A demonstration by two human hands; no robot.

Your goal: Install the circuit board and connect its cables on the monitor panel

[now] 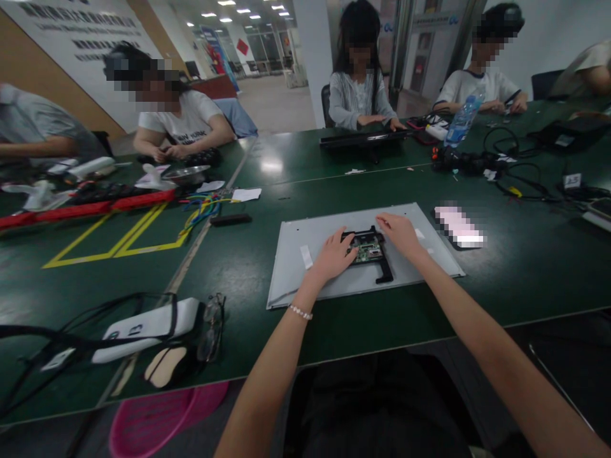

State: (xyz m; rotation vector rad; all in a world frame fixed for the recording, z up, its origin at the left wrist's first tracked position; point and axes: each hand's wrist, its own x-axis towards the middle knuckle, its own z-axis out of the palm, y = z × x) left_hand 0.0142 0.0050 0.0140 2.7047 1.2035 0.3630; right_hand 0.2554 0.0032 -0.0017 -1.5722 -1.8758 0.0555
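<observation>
A green circuit board sits in a black plastic frame on a flat grey panel. My left hand, with a beaded bracelet at its wrist, rests on the left side of the frame and board, fingers spread apart. Just beyond the frame's upper right corner is my right hand, its thumb and fingertips pinched together. Whatever may be between those fingertips is too small to tell. A white strip lies on the panel left of my left hand.
Right of the panel lies a phone. At the near left are glasses, a white power bank-like block with straps, and a beige mouse-shaped object. Colored wires lie farther back. Several people work across the green table.
</observation>
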